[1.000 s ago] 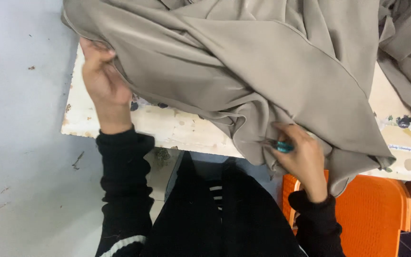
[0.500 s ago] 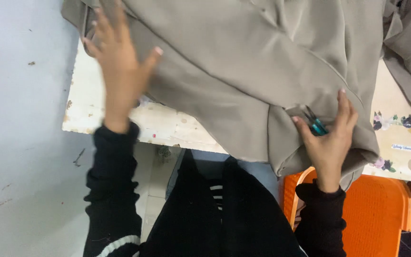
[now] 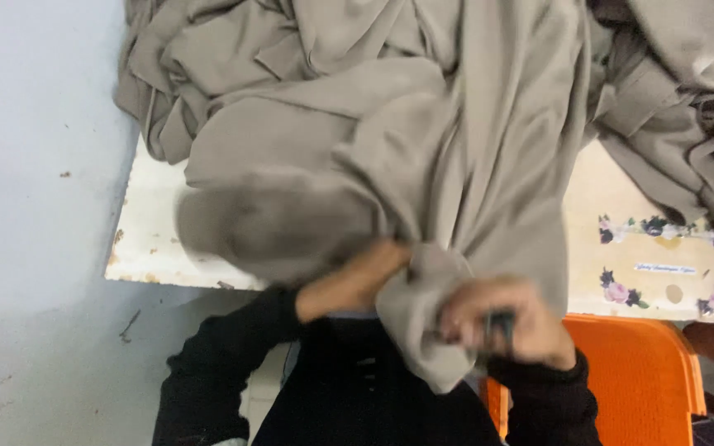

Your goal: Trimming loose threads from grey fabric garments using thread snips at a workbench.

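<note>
A large heap of beige-grey cloth (image 3: 423,132) covers most of the white table (image 3: 146,239) and hangs over its near edge. My left hand (image 3: 357,279) grips a fold of this cloth just below the table edge, partly blurred. My right hand (image 3: 502,322) is closed on a bunched end of the cloth and also holds a small dark tool (image 3: 497,324), likely a thread snipper, between its fingers. Both sleeves are black. The cloth hides part of my left hand.
An orange plastic chair (image 3: 638,380) stands at my right, below the table edge. A second pile of the same cloth (image 3: 687,116) lies at the back right. Flower stickers (image 3: 621,289) mark the table's right side. Grey floor (image 3: 35,248) lies left.
Both hands have come down from the tabletop to the near edge, close together, and pulled a bunch of cloth toward me. The left hand, open before, now grips the cloth.
</note>
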